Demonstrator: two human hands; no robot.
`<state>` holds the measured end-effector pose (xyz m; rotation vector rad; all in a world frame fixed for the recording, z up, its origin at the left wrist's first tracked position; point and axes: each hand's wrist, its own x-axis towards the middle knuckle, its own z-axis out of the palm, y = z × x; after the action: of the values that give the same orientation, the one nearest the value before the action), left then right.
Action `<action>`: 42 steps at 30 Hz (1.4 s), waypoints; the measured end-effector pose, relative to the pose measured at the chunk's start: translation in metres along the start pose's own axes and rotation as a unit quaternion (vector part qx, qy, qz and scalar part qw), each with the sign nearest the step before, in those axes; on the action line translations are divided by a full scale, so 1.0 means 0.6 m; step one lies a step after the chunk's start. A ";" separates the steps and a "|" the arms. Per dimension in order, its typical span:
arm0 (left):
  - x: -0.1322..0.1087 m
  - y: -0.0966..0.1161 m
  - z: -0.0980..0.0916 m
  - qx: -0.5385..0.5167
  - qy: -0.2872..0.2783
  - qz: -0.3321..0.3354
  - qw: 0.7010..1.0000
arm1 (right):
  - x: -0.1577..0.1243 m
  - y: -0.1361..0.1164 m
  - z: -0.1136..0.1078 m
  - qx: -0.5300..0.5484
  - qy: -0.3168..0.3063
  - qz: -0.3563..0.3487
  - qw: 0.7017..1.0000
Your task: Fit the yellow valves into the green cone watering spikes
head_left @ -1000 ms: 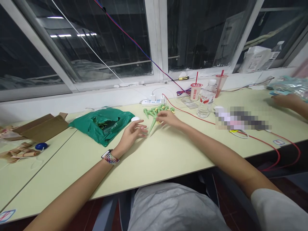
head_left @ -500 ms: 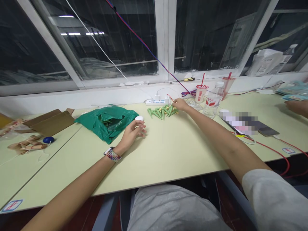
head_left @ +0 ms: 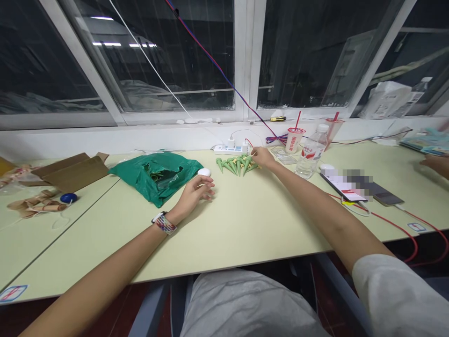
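Observation:
Several green cone-shaped pegs [head_left: 239, 164] with small yellowish bits lie in a cluster near the back of the table. At the right end of this cluster is my right hand [head_left: 263, 157], its fingers bent together; whatever is between them is hidden. My left hand [head_left: 192, 196] hovers or rests low over the table, fingers loosely spread and holding nothing. Just beyond its fingertips sits a white round object [head_left: 204, 172]. A torn green plastic bag [head_left: 140, 175] lies left of that hand, with dark contents showing through the hole.
Behind the cones is a white power strip [head_left: 228, 150] with plugs. To the right stand a water bottle [head_left: 310, 157], a paper cup [head_left: 293, 140] with a straw, and phones [head_left: 386, 193] on cables. Cardboard [head_left: 75, 173] and wooden toys [head_left: 38, 204] lie left. Another person's hand [head_left: 437, 164] shows far right.
The view has shifted slightly. My right hand stays at the right end of the green cones with little movement. My left hand keeps its pose.

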<state>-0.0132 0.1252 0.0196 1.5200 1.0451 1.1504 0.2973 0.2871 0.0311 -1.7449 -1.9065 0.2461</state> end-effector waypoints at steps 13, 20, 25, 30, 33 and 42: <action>-0.012 0.007 0.003 0.142 -0.095 0.054 0.984 | -0.184 -0.042 -0.027 0.142 0.031 -0.176 0.973; -0.017 0.007 0.008 0.395 -0.157 0.138 0.894 | -0.246 -0.021 -0.043 0.130 -0.057 -0.210 0.967; -0.007 0.005 0.020 0.499 -0.176 0.163 0.833 | -0.254 -0.040 0.006 -0.047 -0.116 -0.266 0.956; 0.023 -0.001 0.033 0.538 -0.202 0.191 0.796 | -0.241 -0.057 0.014 -0.106 -0.128 -0.326 0.931; 0.047 -0.006 0.040 0.520 -0.204 0.209 0.803 | -0.233 -0.054 0.018 -0.104 -0.117 -0.315 0.936; 0.056 -0.012 0.045 0.523 -0.192 0.207 0.804 | -0.235 -0.047 0.031 -0.077 -0.107 -0.307 0.943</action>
<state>0.0194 0.1541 0.0155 2.8246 1.1359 0.4064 0.2661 0.1508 -0.0082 -1.1568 -2.5801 0.0524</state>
